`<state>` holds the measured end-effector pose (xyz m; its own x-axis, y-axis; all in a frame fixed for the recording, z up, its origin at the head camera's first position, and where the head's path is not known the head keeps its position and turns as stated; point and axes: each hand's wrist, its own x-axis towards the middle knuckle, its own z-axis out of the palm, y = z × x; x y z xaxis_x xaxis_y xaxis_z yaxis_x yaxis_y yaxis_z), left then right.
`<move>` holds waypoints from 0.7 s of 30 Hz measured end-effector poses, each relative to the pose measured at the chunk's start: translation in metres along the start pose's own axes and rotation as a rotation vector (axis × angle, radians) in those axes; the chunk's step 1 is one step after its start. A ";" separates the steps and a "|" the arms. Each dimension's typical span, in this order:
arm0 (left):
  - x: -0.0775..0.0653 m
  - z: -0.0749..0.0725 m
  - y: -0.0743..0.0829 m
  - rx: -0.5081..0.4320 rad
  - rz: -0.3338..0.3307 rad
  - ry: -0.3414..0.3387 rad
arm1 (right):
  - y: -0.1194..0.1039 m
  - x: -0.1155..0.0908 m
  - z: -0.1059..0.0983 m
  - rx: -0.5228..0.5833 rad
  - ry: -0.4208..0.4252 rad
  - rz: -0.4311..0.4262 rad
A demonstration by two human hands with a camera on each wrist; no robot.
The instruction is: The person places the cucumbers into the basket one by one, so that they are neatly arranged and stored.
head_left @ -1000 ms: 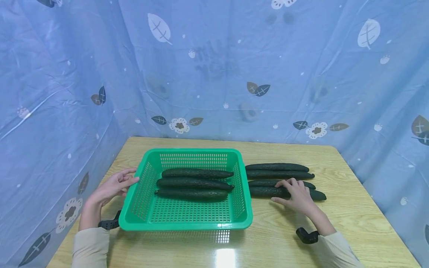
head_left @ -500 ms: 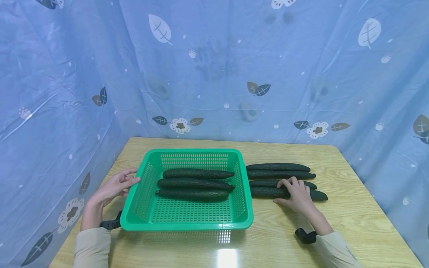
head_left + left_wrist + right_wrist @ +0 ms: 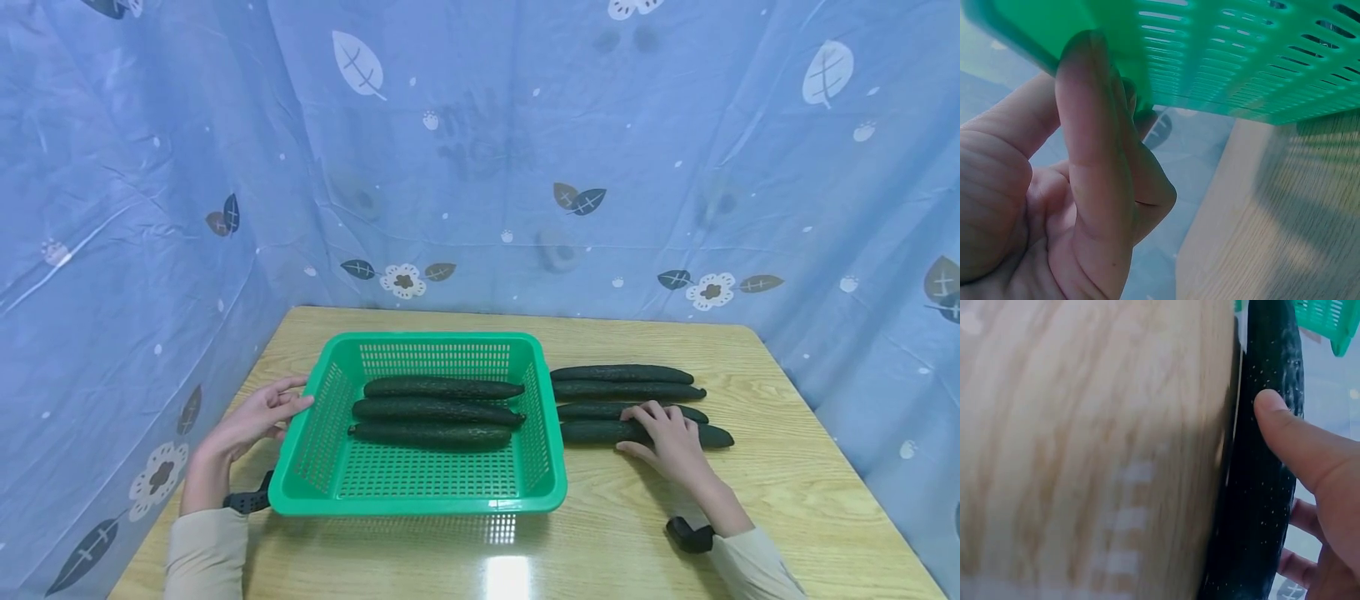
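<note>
A green plastic basket (image 3: 416,506) stands on the table with three dark green cucumbers (image 3: 438,411) lying side by side in it. At its left side my left hand (image 3: 251,421) pinches the rim, with the fingers under the lip (image 3: 1029,47) in the left wrist view. My right hand (image 3: 671,446) grips the nearest cucumber (image 3: 588,432) of the group right of the basket. In the right wrist view the thumb presses this cucumber's near side (image 3: 1254,506) and fingertips show beyond it. Another cucumber (image 3: 588,411) lies just behind it, partly covered by the hand.
Two more cucumbers (image 3: 618,382) lie together farther back, right of the basket. The wooden table (image 3: 810,500) ends at a blue patterned curtain (image 3: 480,167) behind and at the sides. Black wrist devices (image 3: 690,536) sit on both arms.
The right hand has shifted very slightly to the right along the nearest cucumber, which stays in place. The left hand and basket hold still.
</note>
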<state>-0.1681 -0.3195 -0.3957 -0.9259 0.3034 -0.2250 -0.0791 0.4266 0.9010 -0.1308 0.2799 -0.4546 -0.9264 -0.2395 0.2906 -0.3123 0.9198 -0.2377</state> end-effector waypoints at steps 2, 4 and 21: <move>0.000 0.000 0.000 -0.004 -0.001 -0.001 | 0.000 -0.002 -0.002 -0.013 -0.015 -0.001; 0.000 0.000 -0.001 -0.008 -0.001 -0.002 | -0.001 -0.003 -0.005 -0.028 -0.035 -0.005; 0.000 0.000 -0.002 -0.010 0.011 -0.005 | 0.002 -0.008 -0.017 0.082 -0.202 -0.053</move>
<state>-0.1681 -0.3202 -0.3970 -0.9248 0.3125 -0.2169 -0.0725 0.4148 0.9070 -0.1208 0.2893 -0.4420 -0.9291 -0.3515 0.1148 -0.3697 0.8781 -0.3038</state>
